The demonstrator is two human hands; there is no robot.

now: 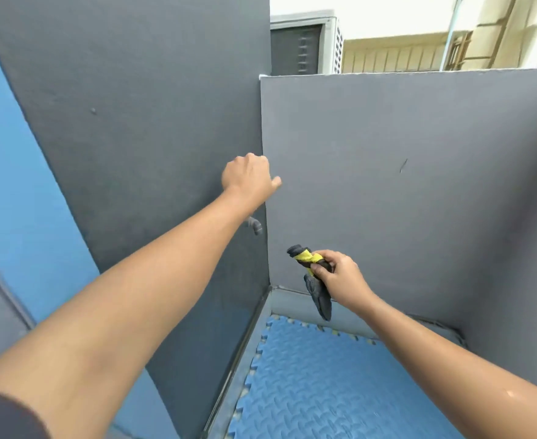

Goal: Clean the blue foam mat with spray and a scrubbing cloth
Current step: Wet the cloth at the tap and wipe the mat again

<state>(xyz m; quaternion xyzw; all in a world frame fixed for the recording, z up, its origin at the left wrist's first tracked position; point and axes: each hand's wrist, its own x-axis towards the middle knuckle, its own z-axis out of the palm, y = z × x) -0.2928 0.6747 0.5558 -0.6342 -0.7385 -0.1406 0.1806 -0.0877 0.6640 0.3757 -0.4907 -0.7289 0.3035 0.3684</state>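
The blue foam mat (330,384), with interlocking edges and a ribbed pattern, lies on the floor at the lower right, in the corner of two grey walls. My right hand (340,280) grips a bunched dark grey and yellow cloth (319,296) above the mat's far edge; one end of the cloth hangs down. My left hand (248,179) reaches to the wall corner with its fingers curled over the top of a grey tap (255,224). Only the tap's spout shows, below my wrist. No spray bottle is in view.
A dark grey wall (153,122) stands on the left and a lighter grey parapet wall (419,172) on the right. They meet behind my left hand. A blue wall panel (14,191) runs along the far left. Beyond the parapet are an air-conditioner unit (305,45) and buildings.
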